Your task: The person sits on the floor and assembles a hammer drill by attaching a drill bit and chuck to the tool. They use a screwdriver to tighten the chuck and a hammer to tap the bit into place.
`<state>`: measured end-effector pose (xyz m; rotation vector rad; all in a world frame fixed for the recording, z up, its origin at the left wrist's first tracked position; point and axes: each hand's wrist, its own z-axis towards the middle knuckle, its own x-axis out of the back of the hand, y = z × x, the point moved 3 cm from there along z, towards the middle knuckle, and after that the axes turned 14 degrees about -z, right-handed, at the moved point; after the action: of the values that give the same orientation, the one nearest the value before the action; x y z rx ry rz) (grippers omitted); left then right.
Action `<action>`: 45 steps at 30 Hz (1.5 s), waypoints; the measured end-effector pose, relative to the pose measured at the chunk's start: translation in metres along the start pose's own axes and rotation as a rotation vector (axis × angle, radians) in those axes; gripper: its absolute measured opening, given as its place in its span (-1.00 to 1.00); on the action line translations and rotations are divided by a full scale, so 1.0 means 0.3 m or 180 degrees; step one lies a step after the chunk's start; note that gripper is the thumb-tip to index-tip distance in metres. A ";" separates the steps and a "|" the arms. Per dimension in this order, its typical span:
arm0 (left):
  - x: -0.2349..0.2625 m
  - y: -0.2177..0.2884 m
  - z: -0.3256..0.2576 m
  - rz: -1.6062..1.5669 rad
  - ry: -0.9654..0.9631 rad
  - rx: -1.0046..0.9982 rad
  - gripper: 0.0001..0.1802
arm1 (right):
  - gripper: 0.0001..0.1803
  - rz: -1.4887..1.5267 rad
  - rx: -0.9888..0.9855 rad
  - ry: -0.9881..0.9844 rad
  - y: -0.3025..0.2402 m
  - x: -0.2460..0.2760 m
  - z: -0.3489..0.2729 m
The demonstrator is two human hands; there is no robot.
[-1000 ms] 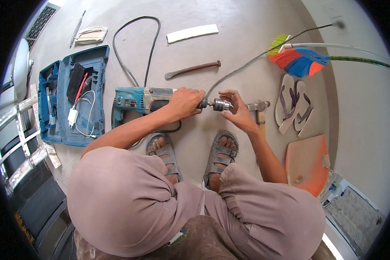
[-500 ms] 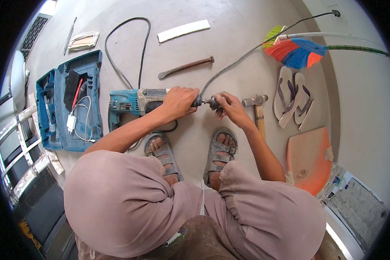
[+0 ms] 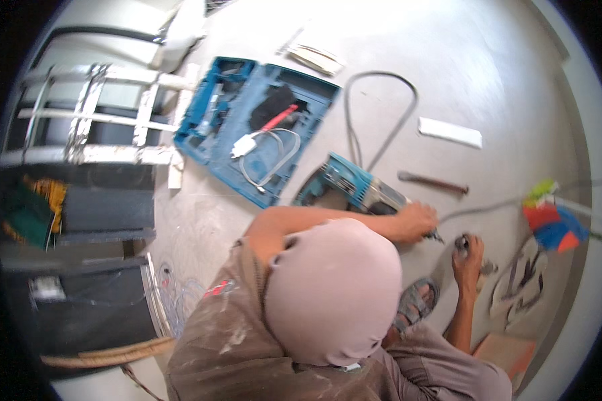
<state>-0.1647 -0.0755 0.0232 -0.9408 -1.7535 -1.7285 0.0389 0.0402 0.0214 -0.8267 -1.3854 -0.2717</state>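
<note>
A teal and grey rotary hammer drill (image 3: 361, 184) lies on the floor, its handle toward the open case and its nose pointing right. My left hand (image 3: 416, 222) is wrapped round the front of the drill, just behind the nose. A short distance to the right, my right hand (image 3: 471, 257) holds a dark round drill chuck (image 3: 462, 242), apart from the drill's nose. Motion blurs both hands somewhat. Beyond them lies a rusty flat chisel (image 3: 435, 182). Just right of my right hand, part of a hammer's head (image 3: 489, 267) shows.
An open blue tool case (image 3: 247, 157) holds a charger with white cable (image 3: 244, 145). The drill's cord (image 3: 415, 100) loops across the floor. A white strip (image 3: 450, 133), colourful broom (image 3: 556, 226), flip-flops (image 3: 520, 281) and orange dustpan (image 3: 505, 353) lie around; a ladder (image 3: 90, 113) is at left.
My view has swung left, so the scene sits further right and turned. My right hand has drawn away from the drill's nose with the chuck, leaving a gap; my left hand still grips the drill.
</note>
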 end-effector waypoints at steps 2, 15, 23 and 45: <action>0.005 0.021 -0.018 0.0066 0.0058 -0.0059 -0.48 | -0.40 0.0190 -0.0005 -0.0176 -0.015 0.005 0.018; 0.540 -0.379 -0.286 -0.0620 0.2429 0.1231 -0.78 | -0.84 0.0919 -0.0418 0.0512 0.196 0.109 -0.023; 0.829 -0.862 -0.628 0.0940 0.2886 0.2581 -0.34 | -0.85 0.0546 -0.0490 0.0787 0.174 0.189 -0.131; 0.821 -0.772 -0.662 0.1514 0.0827 0.2070 -0.45 | -0.83 -0.0020 -0.0792 0.0601 0.142 0.247 -0.204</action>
<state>-0.5212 -0.2304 0.0749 -0.7168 -1.5908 -0.8502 0.1269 0.0515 0.0778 -0.9751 -1.1917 -0.5218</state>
